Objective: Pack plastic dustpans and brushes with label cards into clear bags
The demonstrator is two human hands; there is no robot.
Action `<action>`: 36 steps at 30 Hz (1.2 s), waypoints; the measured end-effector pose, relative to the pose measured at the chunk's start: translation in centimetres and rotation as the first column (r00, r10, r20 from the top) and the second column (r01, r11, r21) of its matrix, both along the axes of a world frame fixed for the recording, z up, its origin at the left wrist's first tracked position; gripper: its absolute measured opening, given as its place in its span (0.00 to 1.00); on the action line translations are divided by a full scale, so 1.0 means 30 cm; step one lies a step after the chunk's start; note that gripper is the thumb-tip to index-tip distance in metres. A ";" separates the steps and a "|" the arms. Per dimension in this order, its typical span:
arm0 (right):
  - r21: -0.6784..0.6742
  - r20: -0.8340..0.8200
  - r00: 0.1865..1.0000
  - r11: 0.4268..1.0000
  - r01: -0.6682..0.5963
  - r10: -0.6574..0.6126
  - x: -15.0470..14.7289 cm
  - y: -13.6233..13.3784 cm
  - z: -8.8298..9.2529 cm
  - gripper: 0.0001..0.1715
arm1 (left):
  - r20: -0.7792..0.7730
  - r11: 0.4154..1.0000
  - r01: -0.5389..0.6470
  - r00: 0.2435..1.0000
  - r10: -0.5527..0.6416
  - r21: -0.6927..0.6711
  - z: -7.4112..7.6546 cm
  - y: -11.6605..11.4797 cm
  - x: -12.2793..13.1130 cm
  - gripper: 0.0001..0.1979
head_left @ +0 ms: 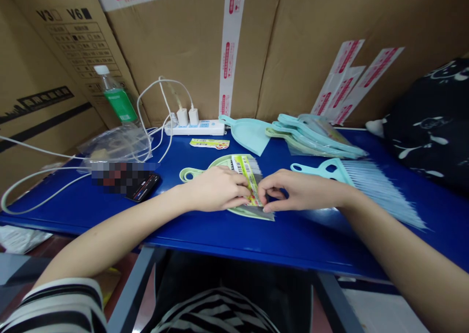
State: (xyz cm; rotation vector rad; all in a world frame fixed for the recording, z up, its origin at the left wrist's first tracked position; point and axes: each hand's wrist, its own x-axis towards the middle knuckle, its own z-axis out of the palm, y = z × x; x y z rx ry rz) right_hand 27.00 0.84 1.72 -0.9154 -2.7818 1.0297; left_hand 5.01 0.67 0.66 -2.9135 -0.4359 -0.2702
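Observation:
A green dustpan (216,161) with a small brush (266,214) in it lies on the blue table, its handle to the left. A yellow-green label card (245,169) lies across the brush bristles. My left hand (222,188) rests flat over the dustpan and brush, its fingertips on the card. At the card's right edge is my right hand (276,191), fingers curled with thumb and index close together; anything between them is too small to tell. Just right of it lies a light blue brush (377,186) with its bristles pointing right.
Behind are a light blue dustpan (249,131), a stack of bagged dustpans (318,137), another label card (209,143) and a power strip (205,127) with white cables. At left are a phone (142,187), a plastic bag (113,144) and a bottle (119,103). Cardboard stands behind.

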 end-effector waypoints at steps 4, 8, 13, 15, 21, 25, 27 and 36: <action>0.000 -0.007 1.000 1.000 0.000 0.000 0.003 0.001 0.000 0.14 | 0.020 0.999 -0.031 0.999 0.031 0.007 -0.003 0.001 -0.001 0.12; 0.013 0.005 1.000 1.000 0.011 -0.012 0.007 0.003 0.002 0.14 | 0.021 0.999 -0.036 0.999 0.036 0.023 -0.006 0.007 -0.002 0.13; 0.019 0.030 0.999 1.000 0.015 -0.016 0.009 0.006 0.001 0.12 | 0.035 0.997 -0.049 0.998 0.047 0.051 -0.004 0.005 0.002 0.15; 0.015 0.031 0.999 1.000 0.013 -0.013 0.008 0.005 0.001 0.11 | 0.043 0.995 -0.082 0.996 0.079 0.061 -0.002 0.001 0.004 0.16; 0.003 0.030 0.999 1.000 0.017 -0.017 0.004 0.001 0.002 0.09 | 0.069 0.995 -0.097 0.993 0.095 0.024 0.003 -0.005 0.003 0.18; 0.007 0.036 0.999 1.000 0.028 -0.029 0.004 0.000 0.003 0.09 | 0.091 0.998 -0.039 0.995 0.043 -0.045 0.002 -0.005 0.003 0.17; 0.012 0.041 0.999 0.999 0.032 -0.033 0.005 0.000 0.004 0.09 | 0.095 0.997 -0.016 0.995 0.023 -0.074 0.000 -0.006 0.003 0.15; 0.040 0.047 0.998 0.998 0.040 -0.042 0.008 0.000 0.003 0.10 | 0.096 0.972 -0.043 0.993 0.067 -0.231 0.001 -0.009 0.004 0.10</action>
